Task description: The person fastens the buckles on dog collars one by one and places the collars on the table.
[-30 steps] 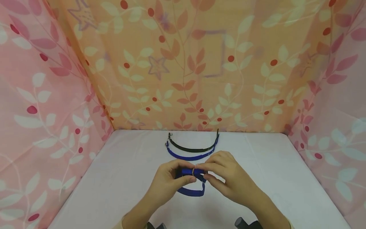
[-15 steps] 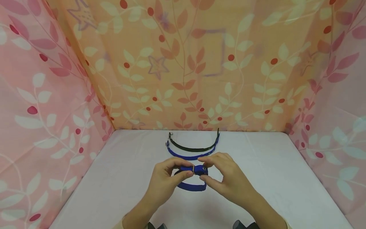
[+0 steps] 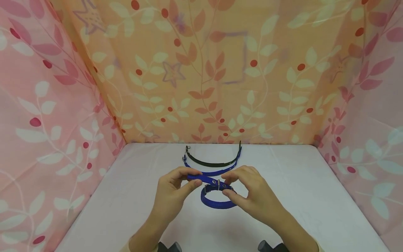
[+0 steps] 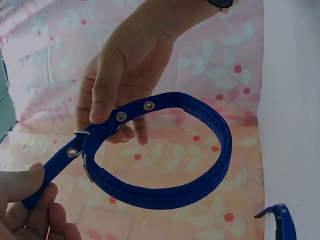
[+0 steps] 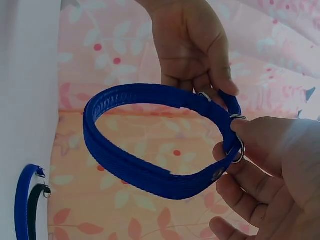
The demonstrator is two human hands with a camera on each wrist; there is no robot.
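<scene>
A blue collar (image 3: 218, 204) with metal eyelets and a buckle (image 4: 87, 167) hangs as a loop between both hands, above the white table. My left hand (image 3: 173, 187) pinches the strap's free end (image 4: 55, 167), drawn out to the left through the metal fitting. The right hand (image 3: 252, 187) pinches the collar near the buckle with thumb and fingers. A metal ring (image 5: 240, 152) shows beside the right fingertips in the right wrist view.
Behind the hands, a dark green collar (image 3: 209, 164) and another blue collar (image 3: 214, 173) lie curved on the white table (image 3: 126, 196). Patterned cloth walls (image 3: 201, 70) stand at the back and both sides. Dark grey objects (image 3: 170, 246) show at the bottom edge.
My left hand has moved left and slightly up, drawing out the strap's free end. The collar's round loop and eyelets now show. The right hand stays at the buckle end.
</scene>
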